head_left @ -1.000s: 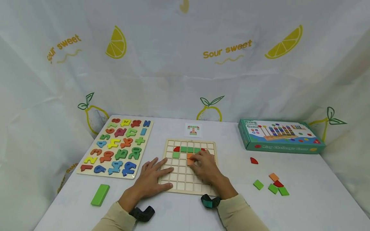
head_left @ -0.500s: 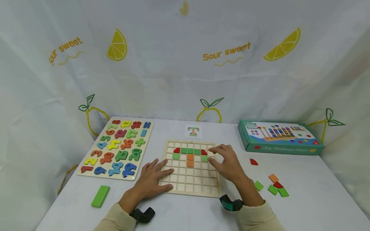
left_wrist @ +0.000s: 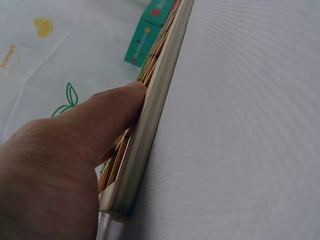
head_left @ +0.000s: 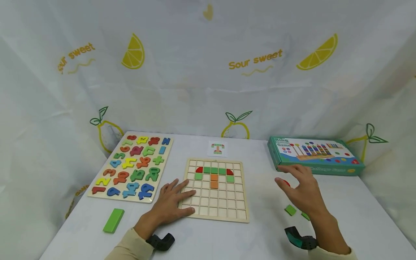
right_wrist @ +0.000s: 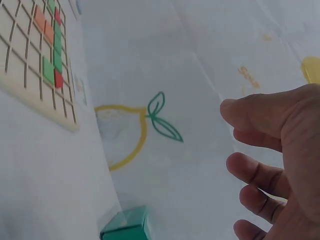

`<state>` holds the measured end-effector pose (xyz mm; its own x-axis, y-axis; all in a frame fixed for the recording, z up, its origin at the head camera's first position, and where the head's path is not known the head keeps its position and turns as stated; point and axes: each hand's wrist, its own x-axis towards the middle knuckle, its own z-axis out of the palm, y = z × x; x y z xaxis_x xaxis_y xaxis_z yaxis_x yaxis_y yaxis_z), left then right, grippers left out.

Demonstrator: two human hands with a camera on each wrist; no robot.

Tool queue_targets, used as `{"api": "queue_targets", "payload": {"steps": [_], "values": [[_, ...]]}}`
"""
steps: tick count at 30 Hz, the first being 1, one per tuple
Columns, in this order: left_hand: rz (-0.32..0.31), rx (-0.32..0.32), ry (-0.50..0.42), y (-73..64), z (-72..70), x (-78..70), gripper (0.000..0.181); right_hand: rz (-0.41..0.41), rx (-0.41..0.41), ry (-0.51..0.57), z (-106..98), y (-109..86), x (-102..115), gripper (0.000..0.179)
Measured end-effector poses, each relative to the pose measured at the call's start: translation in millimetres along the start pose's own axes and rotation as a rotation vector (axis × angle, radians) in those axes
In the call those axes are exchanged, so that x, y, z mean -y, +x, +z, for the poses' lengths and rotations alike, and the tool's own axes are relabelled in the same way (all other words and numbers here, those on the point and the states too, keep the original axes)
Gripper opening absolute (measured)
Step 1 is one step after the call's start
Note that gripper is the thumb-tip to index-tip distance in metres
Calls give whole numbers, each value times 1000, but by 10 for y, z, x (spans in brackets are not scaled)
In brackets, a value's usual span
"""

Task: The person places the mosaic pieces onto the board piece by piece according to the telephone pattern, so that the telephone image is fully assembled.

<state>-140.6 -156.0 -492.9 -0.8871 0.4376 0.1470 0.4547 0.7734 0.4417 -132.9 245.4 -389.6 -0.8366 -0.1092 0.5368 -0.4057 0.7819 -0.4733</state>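
My left hand (head_left: pixel 169 203) rests with spread fingers on the left edge of the wooden grid board (head_left: pixel 232 213); its thumb lies over the front rim in the left wrist view. On the board, green squares (head_left: pixel 214 170), red quarter-rounds (head_left: pixel 229 172) and two orange squares (head_left: pixel 214 181) form a T-like pattern. Out to the right, my right hand (head_left: pixel 303 189) hovers over the table, thumb and fingers apart, holding nothing. Below it a red quarter-round piece (head_left: pixel 286 183) shows partly, along with a loose green square (head_left: pixel 290 210). The hand and forearm hide other loose pieces.
A number puzzle board (head_left: pixel 130 169) lies at the left, with a green block (head_left: pixel 113 220) in front of it. Behind the grid board is a small pattern card (head_left: pixel 217 148). A green game box (head_left: pixel 316 155) stands at the back right.
My right hand has let go of the orange square on the grid board and moved right, over the loose pieces. My left hand stays where it was on the board.
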Motion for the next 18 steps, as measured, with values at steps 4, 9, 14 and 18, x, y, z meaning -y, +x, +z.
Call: {"api": "queue_targets", "payload": {"steps": [4,9,14,18], "values": [[-3,2,-2,5,7,-2,61,93,-11,-34,-100,-117,-217,38],[-6,-1,-5,-4,4,-5,61,251,-1,-91,-107,-263,-534,41],[-3,-5,-3,-1,7,-3,61,388,88,-134,-94,-368,-815,50],[0,-5,-2,6,9,-4,61,512,238,-154,-100,-413,-990,58]]}}
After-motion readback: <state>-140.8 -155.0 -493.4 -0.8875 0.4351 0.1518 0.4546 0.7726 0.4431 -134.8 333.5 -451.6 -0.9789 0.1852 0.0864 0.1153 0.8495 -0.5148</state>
